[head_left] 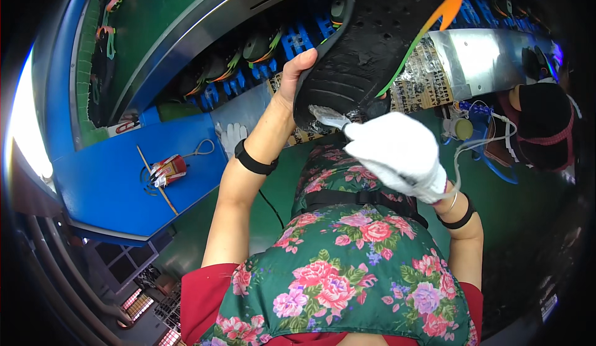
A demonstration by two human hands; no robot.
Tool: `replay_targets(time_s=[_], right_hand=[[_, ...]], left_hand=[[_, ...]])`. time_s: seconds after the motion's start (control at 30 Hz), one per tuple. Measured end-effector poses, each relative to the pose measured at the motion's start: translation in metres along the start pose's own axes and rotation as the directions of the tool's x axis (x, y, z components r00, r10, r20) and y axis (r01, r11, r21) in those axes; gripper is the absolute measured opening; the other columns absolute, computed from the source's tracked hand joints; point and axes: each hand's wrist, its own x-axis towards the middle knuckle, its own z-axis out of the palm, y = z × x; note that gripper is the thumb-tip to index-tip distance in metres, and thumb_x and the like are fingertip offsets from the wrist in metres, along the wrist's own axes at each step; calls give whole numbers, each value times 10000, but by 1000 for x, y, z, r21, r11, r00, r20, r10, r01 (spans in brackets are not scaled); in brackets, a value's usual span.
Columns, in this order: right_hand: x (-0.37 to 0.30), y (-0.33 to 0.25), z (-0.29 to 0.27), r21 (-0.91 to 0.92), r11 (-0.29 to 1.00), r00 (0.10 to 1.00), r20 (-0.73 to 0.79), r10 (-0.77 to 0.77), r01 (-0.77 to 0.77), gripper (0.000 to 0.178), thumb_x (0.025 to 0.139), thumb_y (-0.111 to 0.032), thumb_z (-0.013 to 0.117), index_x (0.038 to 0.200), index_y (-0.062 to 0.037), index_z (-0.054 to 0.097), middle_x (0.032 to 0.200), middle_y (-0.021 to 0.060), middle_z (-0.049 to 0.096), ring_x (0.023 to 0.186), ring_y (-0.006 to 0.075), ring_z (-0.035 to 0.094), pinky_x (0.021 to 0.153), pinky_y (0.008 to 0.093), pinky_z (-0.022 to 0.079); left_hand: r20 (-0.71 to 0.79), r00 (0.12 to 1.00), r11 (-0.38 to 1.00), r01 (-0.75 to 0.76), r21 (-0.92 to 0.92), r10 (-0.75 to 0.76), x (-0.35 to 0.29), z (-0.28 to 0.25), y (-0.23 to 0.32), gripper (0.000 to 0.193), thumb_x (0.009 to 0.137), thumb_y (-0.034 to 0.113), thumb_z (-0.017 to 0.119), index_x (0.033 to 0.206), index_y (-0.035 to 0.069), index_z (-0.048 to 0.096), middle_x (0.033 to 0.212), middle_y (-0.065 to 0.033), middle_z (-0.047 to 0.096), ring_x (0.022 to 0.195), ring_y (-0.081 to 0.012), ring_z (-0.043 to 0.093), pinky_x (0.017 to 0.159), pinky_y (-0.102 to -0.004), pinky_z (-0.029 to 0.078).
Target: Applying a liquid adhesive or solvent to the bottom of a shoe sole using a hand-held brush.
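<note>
My bare left hand (297,76) grips a black shoe sole (372,41) by its left edge. The thumb lies along the side and the other fingers are hidden behind. The sole has small holes, ridges near the heel, and a raised green and orange rim; wet-looking patches shine on its surface. In a white glove, my right hand (397,153) is closed round a brush (329,117), whose bristles touch the heel end of the sole. A pale hose (458,163) runs up to the gloved hand's wrist from the right.
Shoe pieces with coloured rims sit on blue holders (233,85) along the curved line ahead. A blue table (105,184) at left bears a red container (171,171) and a thin stick. A white glove (233,136) lies near its far corner. Right stands a round pot (460,128).
</note>
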Motion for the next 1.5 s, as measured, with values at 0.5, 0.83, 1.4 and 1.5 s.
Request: replay_targets(time_s=[0.5,0.83,1.4,1.5], right_hand=[[12,3,0,425,828,901,-58,429,-367,189,760,35,823,936,-18,780,990,141,780,890,230,742,830,337,575],[44,6,-15,211,967,977,-127,173,-144,200,734,44,835,917,-16,782,949,106,778,827,210,709,795,327,554],[-12,50,59,844,301,642,65,764,-444,191,800,56,725,986,49,768,1038,190,768,722,154,670,686,270,533],[-29,49,54,860,267,627,76,775,-435,223,812,72,761,1033,46,767,990,145,779,792,156,710,733,272,570]], left_hand=[[-114,993,973,-68,-220,43,-8,27,-6,862,967,620,518,1586,44,356,1552,-261,449,1352,-456,530,1135,-599,427],[25,986,803,-118,-584,163,-62,38,-36,816,979,565,537,1565,19,376,1525,-259,478,1321,-462,552,1118,-576,462],[-319,261,152,-932,-328,911,-134,-70,233,1142,963,767,388,1600,8,-180,1708,-228,-45,1558,-470,86,1251,-589,231],[-362,191,217,-976,32,912,-100,-57,215,857,1052,530,422,1598,-44,94,1673,-227,170,1549,-377,212,1282,-515,209]])
